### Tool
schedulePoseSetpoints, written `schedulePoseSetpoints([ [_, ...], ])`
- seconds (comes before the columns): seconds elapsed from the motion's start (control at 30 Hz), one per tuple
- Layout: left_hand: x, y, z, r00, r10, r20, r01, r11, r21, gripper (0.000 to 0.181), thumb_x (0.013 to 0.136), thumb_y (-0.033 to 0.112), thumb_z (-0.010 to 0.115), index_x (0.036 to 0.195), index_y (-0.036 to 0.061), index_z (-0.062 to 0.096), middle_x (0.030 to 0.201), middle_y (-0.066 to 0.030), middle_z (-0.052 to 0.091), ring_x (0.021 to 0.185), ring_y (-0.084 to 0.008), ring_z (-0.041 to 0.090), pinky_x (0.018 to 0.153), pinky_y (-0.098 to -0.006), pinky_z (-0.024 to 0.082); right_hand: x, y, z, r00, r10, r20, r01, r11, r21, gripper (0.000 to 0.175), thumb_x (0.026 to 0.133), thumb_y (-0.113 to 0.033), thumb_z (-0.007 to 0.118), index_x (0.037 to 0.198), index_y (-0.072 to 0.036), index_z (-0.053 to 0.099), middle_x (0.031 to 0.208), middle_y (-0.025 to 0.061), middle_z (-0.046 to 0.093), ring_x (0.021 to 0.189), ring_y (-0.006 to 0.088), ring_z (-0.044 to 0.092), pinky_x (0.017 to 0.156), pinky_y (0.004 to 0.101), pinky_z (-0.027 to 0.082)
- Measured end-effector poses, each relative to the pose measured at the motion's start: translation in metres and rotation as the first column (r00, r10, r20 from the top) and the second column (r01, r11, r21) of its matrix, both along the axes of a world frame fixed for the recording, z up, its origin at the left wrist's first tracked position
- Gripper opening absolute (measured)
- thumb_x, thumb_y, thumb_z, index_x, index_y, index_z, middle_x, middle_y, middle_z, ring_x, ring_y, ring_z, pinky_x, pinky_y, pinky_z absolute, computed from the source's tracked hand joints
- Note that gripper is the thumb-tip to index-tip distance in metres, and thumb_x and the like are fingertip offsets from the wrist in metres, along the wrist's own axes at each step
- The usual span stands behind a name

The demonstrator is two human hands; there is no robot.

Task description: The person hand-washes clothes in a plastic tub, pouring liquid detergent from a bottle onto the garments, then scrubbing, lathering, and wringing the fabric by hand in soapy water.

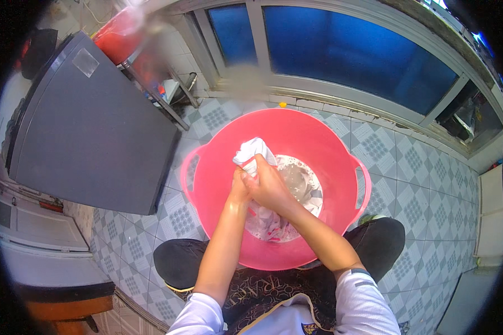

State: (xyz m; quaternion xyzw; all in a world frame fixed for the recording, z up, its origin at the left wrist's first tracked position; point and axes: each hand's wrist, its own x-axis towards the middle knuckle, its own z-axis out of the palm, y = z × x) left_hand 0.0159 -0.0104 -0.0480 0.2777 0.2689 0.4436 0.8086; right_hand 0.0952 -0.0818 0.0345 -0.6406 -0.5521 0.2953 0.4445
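Observation:
My left hand [239, 186] and my right hand [265, 184] are pressed together over the left part of a large pink plastic tub [318, 134] with two side handles. Both grip a bunched white cloth [253, 151] with some red on it, and its upper end sticks out beyond my fingers. Below them, soapy water [293, 176] with foam lies in the tub's bottom. More wet fabric [272, 224], whitish with pink-red parts, is soaking there, partly hidden by my right wrist and forearm.
The tub stands on patterned grey floor tiles [373, 146] between my knees. A dark grey cabinet or appliance [96, 125] is at the left, beside a metal-legged rack [155, 96] with red things. Beyond the tub runs a framed window or sliding door [352, 50]. A small yellow scrap [282, 104] lies near its base.

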Motion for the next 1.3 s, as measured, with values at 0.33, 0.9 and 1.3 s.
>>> schedulePoseSetpoints([
  [0.33,0.018,0.009,0.047,0.989,-0.144,-0.038,0.149,0.959,0.243,0.02,0.088,0.013,0.042,0.101,0.0021,0.053,0.09,-0.0107,0.059,0.077,-0.02,0.059,0.069,-0.0324,0.05,-0.035,-0.017,-0.001,0.968,0.25,-0.034,-0.25,0.968,-0.021,0.016,0.081,-0.014,0.048,0.09,-0.002,0.052,0.068,0.0231,0.058,0.07,0.0411,0.057,0.065,0.0499,0.042],
  [0.9,0.056,0.011,0.087,0.957,-0.163,-0.239,0.28,0.73,0.624,0.025,0.091,0.02,0.036,0.1,0.0039,0.053,0.085,-0.009,0.058,0.077,-0.0218,0.058,0.068,-0.0346,0.05,-0.018,-0.006,-0.002,0.938,0.309,-0.154,-0.296,0.95,0.102,0.032,0.077,-0.02,0.055,0.101,0.002,0.056,0.083,0.0266,0.059,0.083,0.0401,0.057,0.072,0.0447,0.044],
  [1.3,0.054,0.005,0.109,0.799,-0.517,0.308,0.554,0.832,-0.041,0.031,0.091,0.026,0.036,0.107,0.002,0.049,0.101,-0.0135,0.056,0.089,-0.0285,0.056,0.078,-0.0388,0.047,0.085,0.02,-0.002,0.85,-0.517,0.103,0.437,0.801,0.41,0.022,0.077,-0.014,0.06,0.09,0.004,0.058,0.08,0.012,0.059,0.082,0.0246,0.056,0.071,0.0343,0.044],
])
